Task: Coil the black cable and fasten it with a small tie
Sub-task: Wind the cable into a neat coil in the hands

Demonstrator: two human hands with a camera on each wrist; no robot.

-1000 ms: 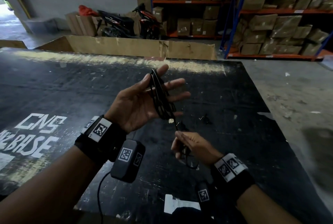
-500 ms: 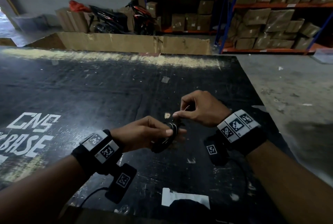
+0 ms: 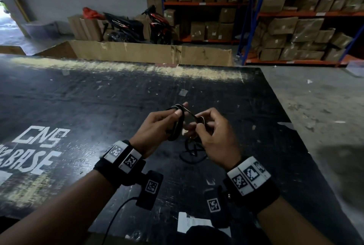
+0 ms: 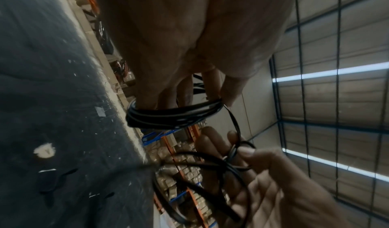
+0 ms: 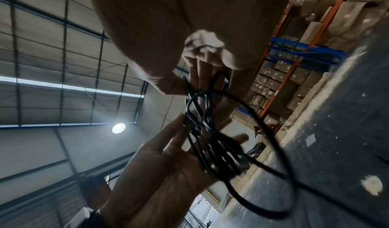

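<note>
The left hand [image 3: 155, 126] grips the black cable [image 3: 175, 131], wound turns looped round its fingers. The right hand [image 3: 214, 140], just beside it, pinches the loose run. Slack hangs below both, over the desk [image 3: 98, 107]. Light, limp and springy, I judge: pinch across all turns together.

1. The left forearm [image 3: 59, 207] and the right forearm [image 3: 299, 225] reach forward, bare, with the wrists near each other.
2. The left hand [image 3: 157, 124] is turned thumb-up. Its fingers [image 4: 210, 83] pass through the coiled turns of a thin black cable [image 3: 176, 132], and the thumb presses on top.
3. The right hand [image 3: 214, 138] is knuckles-up with its fingers curled, pinching a loose strand of that cable between thumb and fingertips.
</note>
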